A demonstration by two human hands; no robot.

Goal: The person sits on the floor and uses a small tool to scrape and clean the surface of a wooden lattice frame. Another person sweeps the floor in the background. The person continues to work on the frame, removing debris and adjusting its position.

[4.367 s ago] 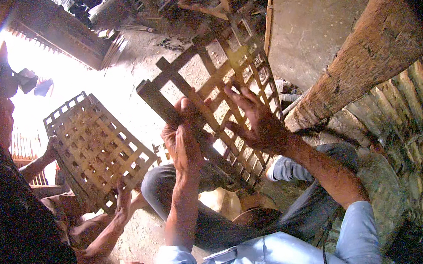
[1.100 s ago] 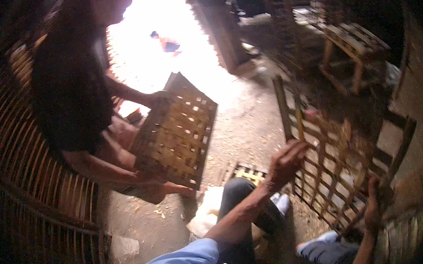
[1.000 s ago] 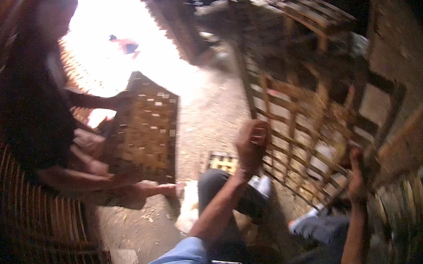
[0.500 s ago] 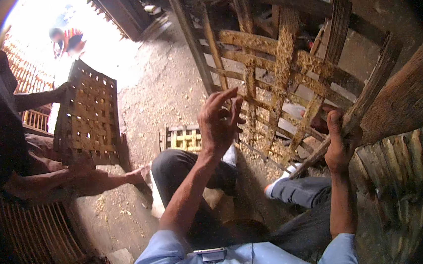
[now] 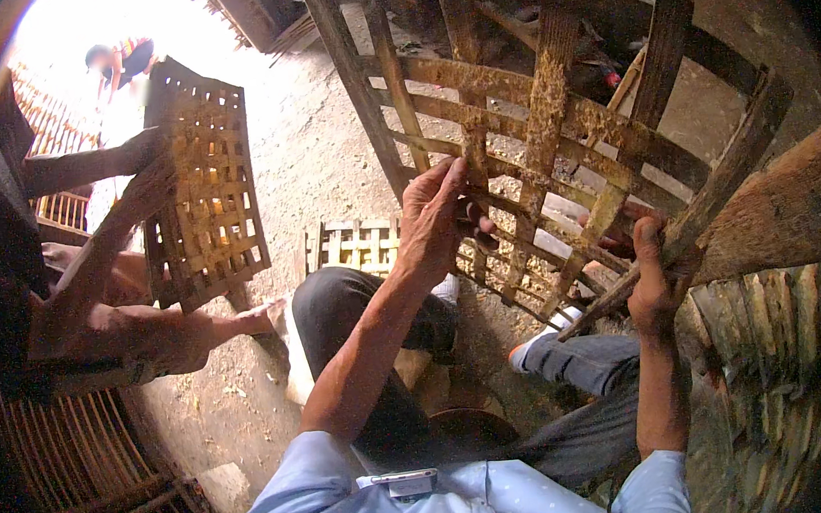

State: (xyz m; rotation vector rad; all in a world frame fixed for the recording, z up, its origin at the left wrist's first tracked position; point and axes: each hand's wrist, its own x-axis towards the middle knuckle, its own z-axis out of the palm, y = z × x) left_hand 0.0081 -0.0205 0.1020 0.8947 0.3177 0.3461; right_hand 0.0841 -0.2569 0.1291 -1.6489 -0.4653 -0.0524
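My left hand (image 5: 432, 221) has its fingers curled at the slats on the left part of a large, weathered bamboo lattice panel (image 5: 541, 82), tilted in front of me and crusted with pale flakes. My right hand (image 5: 654, 286) is closed around the panel's thicker right edge bar, thumb upward, some fingers hidden behind it. Beyond my left knee a smaller yellowish lattice (image 5: 361, 246) lies on the ground, partly hidden by my leg.
A co-worker (image 5: 2, 211) at the left holds a woven panel (image 5: 202, 176). Another person (image 5: 125, 62) crouches in the bright opening. A slatted wall (image 5: 78, 447) curves at lower left; a rough wooden beam (image 5: 773, 209) and ridged material (image 5: 767, 373) stand at my right. Pale debris litters the ground.
Since half a second ago, my left hand has moved onto the slats, fingers curling in. The co-worker's panel has risen, one arm reaching higher along it. Earlier my panel was turned differently.
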